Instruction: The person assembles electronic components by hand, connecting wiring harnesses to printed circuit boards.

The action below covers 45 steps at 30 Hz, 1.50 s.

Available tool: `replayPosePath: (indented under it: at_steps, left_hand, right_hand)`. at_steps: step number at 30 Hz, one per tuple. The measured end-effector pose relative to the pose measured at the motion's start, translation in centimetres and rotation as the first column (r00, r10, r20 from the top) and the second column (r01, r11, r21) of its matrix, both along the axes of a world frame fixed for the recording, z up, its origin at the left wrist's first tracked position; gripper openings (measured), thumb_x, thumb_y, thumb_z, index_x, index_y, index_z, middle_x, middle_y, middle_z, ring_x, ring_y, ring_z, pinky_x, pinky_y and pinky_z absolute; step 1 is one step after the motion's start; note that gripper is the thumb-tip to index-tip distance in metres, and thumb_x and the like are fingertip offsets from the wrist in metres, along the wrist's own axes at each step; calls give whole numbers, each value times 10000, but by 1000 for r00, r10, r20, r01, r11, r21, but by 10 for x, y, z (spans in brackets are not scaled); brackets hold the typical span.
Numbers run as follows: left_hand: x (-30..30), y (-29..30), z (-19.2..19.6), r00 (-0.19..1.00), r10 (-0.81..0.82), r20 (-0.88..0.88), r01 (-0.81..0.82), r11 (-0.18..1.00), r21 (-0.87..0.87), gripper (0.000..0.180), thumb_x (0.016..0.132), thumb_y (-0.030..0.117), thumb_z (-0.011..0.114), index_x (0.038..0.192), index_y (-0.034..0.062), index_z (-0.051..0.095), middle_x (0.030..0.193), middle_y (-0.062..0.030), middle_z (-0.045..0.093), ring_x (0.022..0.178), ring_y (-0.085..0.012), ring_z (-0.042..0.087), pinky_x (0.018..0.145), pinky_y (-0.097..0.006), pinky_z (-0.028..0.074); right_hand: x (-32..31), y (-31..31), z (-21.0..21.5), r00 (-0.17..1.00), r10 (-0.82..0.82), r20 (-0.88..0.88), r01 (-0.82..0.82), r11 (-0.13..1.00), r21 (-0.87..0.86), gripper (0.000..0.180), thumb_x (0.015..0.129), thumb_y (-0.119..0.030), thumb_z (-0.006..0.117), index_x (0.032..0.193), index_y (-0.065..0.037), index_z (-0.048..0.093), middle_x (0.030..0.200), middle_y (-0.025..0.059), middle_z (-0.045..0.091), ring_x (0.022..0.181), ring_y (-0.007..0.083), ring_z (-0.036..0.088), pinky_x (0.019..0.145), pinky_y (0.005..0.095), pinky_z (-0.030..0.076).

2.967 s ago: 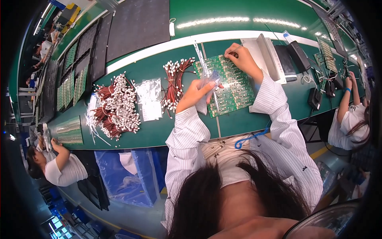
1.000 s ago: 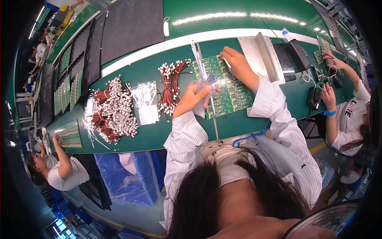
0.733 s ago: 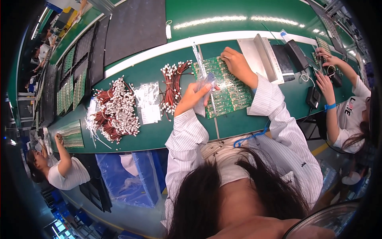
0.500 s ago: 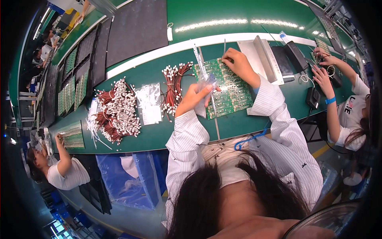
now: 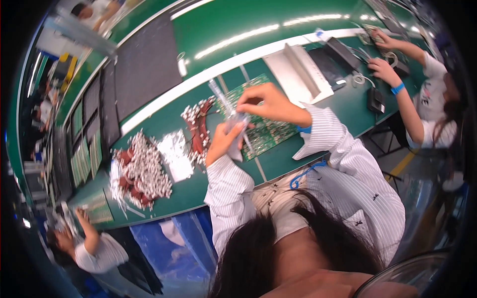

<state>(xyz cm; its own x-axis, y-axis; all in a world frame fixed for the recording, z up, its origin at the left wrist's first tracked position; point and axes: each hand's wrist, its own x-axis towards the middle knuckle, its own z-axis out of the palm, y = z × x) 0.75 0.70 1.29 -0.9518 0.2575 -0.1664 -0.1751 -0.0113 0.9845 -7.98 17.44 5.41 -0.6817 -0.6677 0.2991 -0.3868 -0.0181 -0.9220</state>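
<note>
Holding a small clear plastic bag [image 5: 235,130] over the green circuit board [image 5: 258,124], my left hand [image 5: 222,143] grips it from below; my right hand [image 5: 266,103] pinches closed at its top. Red-and-white wire bundles [image 5: 140,171] lie left on the green surface [image 5: 293,159].

Bright overhead light – glare streaks on green table [image 5: 278,164] – motion blur, fisheye-bent edges.
</note>
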Motion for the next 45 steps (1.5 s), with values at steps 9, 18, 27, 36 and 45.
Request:
replayPosePath:
  at_steps: [9,18,27,36,45]
  left_hand:
    - [2,-1,-3,999,-45,16,46,998,-48,419,856,349,480,954,-43,590,519,-6,498,447,-77,459,439,-206,346]
    - [1,-1,-1,999,-32,-1,32,998,-56,425,857,356,478,936,-47,586,514,-10,494,437,-82,458,427,-203,347]
    - [7,0,1,998,61,22,-59,996,-66,422,839,363,499,919,-43,583,483,-8,467,412,-81,436,414,-199,340]
    - [2,2,11,999,-34,3,35,998,-43,370,848,336,485,935,2,618,497,14,460,452,-52,420,450,-187,326]
    - [7,-7,4,998,50,-27,-49,998,50,390,853,356,472,943,1,607,475,18,440,452,-51,403,458,-194,318]
  right_hand:
    - [3,11,12,982,105,-155,-83,987,140,154,758,-142,592,798,2,629,698,96,616,591,180,582,547,270,453]
    - [6,11,13,872,-39,-488,107,988,112,82,719,-99,589,755,-29,611,706,91,607,612,232,588,539,311,454]
    - [-3,26,35,998,44,-39,-39,993,112,108,723,-111,611,751,-7,608,692,90,611,622,153,594,606,257,465]
    - [-16,44,24,898,181,-401,-18,926,377,91,720,-26,579,803,-13,544,780,68,568,697,167,569,559,256,484]
    - [-37,42,17,975,-216,-60,217,976,4,107,782,-56,580,876,-8,563,787,24,546,721,89,536,586,233,503]
